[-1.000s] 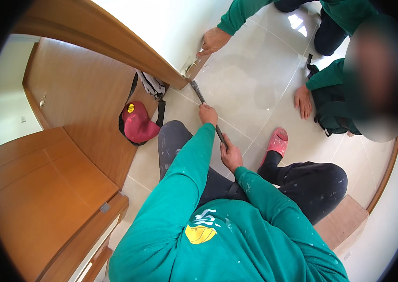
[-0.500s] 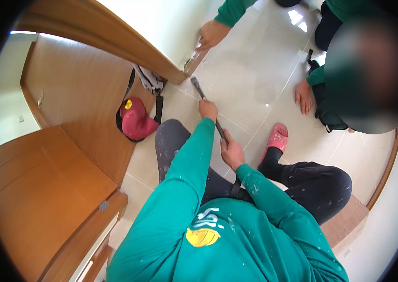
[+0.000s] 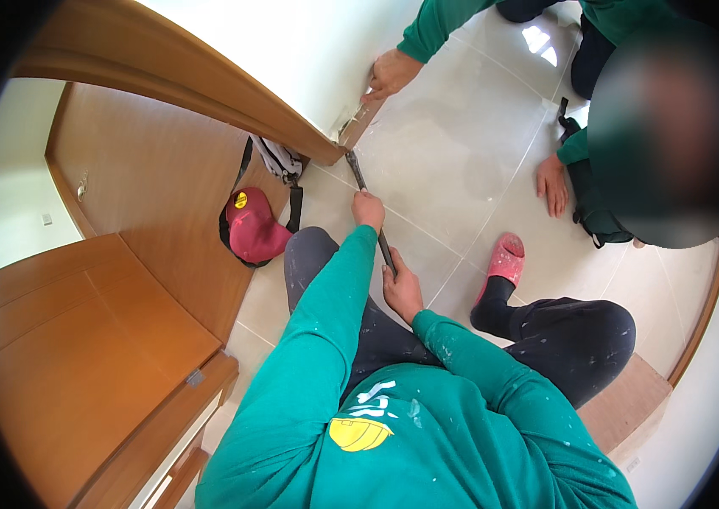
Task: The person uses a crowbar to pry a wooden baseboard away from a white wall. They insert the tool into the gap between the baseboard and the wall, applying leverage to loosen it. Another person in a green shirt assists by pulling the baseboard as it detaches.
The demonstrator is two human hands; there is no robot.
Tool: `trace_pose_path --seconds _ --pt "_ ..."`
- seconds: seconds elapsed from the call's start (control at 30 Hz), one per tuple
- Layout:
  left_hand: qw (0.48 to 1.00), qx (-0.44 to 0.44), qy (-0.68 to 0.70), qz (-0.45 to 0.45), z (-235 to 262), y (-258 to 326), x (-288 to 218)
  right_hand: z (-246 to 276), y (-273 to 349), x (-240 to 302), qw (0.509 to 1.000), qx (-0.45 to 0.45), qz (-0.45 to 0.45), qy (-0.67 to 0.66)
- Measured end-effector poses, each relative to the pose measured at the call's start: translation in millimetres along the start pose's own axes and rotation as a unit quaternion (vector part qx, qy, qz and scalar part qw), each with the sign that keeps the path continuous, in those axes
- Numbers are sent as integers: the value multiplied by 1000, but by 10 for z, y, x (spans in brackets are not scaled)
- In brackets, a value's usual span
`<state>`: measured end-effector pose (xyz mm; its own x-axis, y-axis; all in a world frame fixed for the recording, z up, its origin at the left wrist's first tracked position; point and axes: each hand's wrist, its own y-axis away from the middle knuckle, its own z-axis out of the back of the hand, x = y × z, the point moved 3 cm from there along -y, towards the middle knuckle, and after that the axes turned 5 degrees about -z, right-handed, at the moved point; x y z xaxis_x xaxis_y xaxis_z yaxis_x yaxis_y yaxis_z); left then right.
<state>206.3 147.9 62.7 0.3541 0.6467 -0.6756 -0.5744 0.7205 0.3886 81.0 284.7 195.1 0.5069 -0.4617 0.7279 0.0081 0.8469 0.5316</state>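
Both hands — left hand (image 3: 368, 209), right hand (image 3: 402, 288) — hold the long dark metal bar (image 3: 369, 208) firmly; keep its tip low at the wooden baseboard (image 3: 358, 131).

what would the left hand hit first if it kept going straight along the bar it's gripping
Probably the base of the wooden door frame, where the bar already ends. The left hand points along it over bare tile. A co-worker's hand lies just beyond; depth is unclear.

Bare tile floor (image 3: 461, 161) ahead; door frame (image 3: 207, 93) left, co-worker's hand (image 3: 389, 74) beyond, pink slipper (image 3: 503, 259) right.
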Motion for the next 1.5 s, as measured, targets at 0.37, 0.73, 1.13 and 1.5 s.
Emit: trace_pose_path --seconds 0.37,0.73,1.13,1.5 --pt "1000 -1 -20 -9 0 115 65 -130 120 -214 999 9 -41 -13" --pt "998 -28 -28 -49 -45 116 155 -169 140 -268 999 9 -52 -8" --pt "999 -24 -7 -38 -8 177 125 -200 153 -299 997 12 -73 3" --pt "1000 10 -8 -23 27 -40 269 -354 194 -102 995 -18 -99 -29"
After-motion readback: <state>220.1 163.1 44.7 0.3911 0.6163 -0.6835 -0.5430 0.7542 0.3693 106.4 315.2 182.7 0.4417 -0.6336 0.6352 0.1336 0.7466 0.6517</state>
